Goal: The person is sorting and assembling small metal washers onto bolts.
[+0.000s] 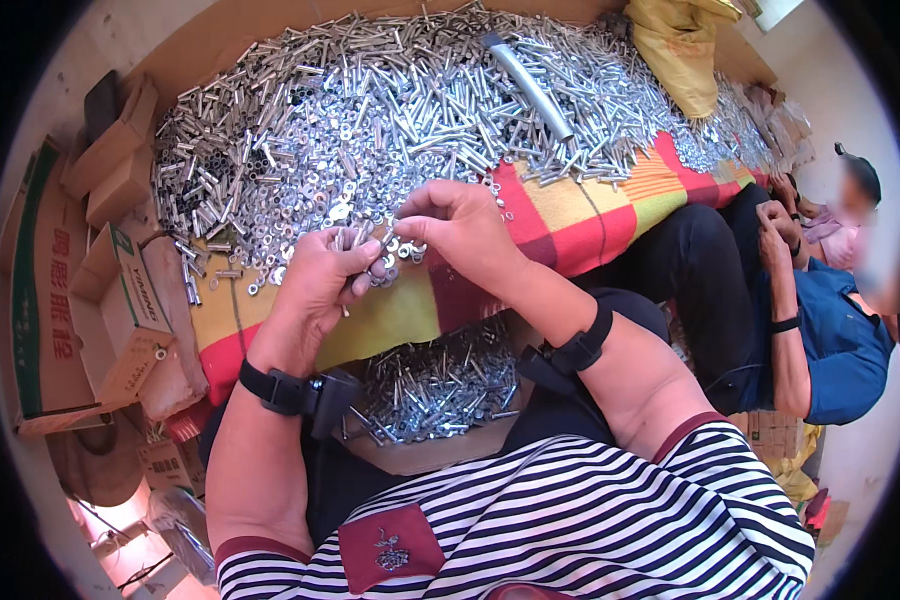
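My left hand [315, 275] is closed around a few small metal bolts [344, 240], whose shiny ends show between thumb and fingers. Beside it, my right hand [460, 230] has thumb and forefinger pinched together close to the left fingertips. What sits in that pinch is too small to make out. Both hands are over the near edge of a heap of loose metal washers and nuts [315, 180]. Behind these lies a large pile of metal sleeves and bolts [410, 100]. A checked red and yellow cloth [560, 225] lies underneath.
A grey metal tube [535, 90] rests on the pile, near a yellow sack [678, 60]. Cardboard boxes [120, 290] stand at the left. Between my legs, more bolts fill a box [435, 390]. A person in blue [840, 335] sits close on my right; another is beyond.
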`<state>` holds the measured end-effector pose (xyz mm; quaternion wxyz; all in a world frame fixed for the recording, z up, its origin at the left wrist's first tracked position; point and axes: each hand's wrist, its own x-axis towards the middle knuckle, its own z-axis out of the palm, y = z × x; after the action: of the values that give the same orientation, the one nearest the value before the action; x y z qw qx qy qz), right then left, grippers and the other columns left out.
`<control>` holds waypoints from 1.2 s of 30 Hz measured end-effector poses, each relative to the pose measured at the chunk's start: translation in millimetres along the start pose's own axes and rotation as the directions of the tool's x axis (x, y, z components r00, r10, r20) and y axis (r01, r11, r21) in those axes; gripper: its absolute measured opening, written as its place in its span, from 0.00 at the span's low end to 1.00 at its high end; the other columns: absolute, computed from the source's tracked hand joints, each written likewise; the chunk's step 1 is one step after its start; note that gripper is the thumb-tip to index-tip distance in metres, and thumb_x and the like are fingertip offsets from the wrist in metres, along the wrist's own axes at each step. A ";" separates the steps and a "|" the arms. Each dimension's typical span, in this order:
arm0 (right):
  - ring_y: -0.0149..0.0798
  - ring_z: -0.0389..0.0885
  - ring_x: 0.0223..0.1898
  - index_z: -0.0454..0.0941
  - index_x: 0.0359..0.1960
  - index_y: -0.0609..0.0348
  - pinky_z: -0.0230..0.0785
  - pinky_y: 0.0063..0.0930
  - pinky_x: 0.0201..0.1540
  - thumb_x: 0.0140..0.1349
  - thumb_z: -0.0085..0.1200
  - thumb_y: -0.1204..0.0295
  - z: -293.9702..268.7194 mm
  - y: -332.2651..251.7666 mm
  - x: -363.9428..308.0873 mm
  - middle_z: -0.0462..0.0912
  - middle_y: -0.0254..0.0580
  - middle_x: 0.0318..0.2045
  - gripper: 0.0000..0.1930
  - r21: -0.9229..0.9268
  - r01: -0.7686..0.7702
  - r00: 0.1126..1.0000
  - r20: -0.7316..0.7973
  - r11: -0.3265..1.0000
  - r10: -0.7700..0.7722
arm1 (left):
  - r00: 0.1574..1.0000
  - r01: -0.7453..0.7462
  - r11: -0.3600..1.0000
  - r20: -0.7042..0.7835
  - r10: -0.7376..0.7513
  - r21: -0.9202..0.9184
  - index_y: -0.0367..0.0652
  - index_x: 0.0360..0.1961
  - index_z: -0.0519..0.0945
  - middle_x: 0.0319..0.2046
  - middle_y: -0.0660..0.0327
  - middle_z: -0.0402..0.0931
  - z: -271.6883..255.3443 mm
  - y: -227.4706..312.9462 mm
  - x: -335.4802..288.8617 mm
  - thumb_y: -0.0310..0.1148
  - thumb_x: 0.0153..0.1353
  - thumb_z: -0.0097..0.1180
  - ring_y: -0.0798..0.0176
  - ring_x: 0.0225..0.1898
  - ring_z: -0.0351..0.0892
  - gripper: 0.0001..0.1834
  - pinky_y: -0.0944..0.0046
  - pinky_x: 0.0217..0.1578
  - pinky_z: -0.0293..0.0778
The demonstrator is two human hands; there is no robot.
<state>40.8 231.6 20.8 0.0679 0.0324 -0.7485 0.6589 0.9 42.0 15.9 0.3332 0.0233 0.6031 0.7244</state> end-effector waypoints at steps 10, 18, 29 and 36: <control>0.34 0.71 0.19 0.75 0.21 0.66 0.62 0.32 0.24 0.57 0.58 0.63 3.4 14.1 11.2 0.73 0.43 0.16 0.16 -0.382 0.121 0.993 0.041 0.916 -0.114 | 0.955 -0.252 0.919 -0.078 0.288 0.303 0.34 0.27 0.76 0.18 0.61 0.77 12.1 -1.2 0.3 0.22 0.55 0.58 0.75 0.11 0.69 0.03 0.75 0.11 0.61; 0.41 0.75 0.51 0.72 0.48 0.72 0.64 0.33 0.58 0.71 0.36 0.50 1.3 6.7 9.2 0.78 0.51 0.45 0.30 0.550 -0.084 0.991 -0.039 0.831 0.127 | 0.959 -0.271 0.914 0.162 0.231 0.301 0.36 0.29 0.77 0.20 0.60 0.77 39.3 -15.8 -9.5 0.22 0.55 0.59 0.74 0.12 0.69 0.03 0.75 0.12 0.62; 0.41 0.79 0.33 0.78 0.37 0.62 0.69 0.36 0.34 0.59 0.55 0.72 -17.9 1.6 -19.2 0.79 0.42 0.32 0.07 -0.500 0.225 0.962 -0.023 0.836 -0.272 | 0.977 0.007 0.908 0.191 -0.096 0.420 0.37 0.30 0.79 0.17 0.62 0.78 11.2 4.5 -18.7 0.28 0.54 0.62 0.76 0.13 0.66 0.06 0.75 0.14 0.58; 0.53 0.78 0.34 0.73 0.30 0.61 0.70 0.45 0.35 0.55 0.55 0.72 -13.8 15.8 -11.4 0.75 0.49 0.28 0.06 -0.889 0.203 0.978 0.159 0.411 -0.137 | 0.976 0.212 0.976 0.065 -0.208 -0.056 0.35 0.39 0.74 0.26 0.51 0.81 9.2 -10.4 -10.8 0.30 0.67 0.45 0.74 0.15 0.70 0.09 0.76 0.12 0.56</control>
<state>50.7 246.8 5.3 0.1180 0.0870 -0.9783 0.1463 18.0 44.9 13.1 0.4263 -0.0297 0.5690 0.7026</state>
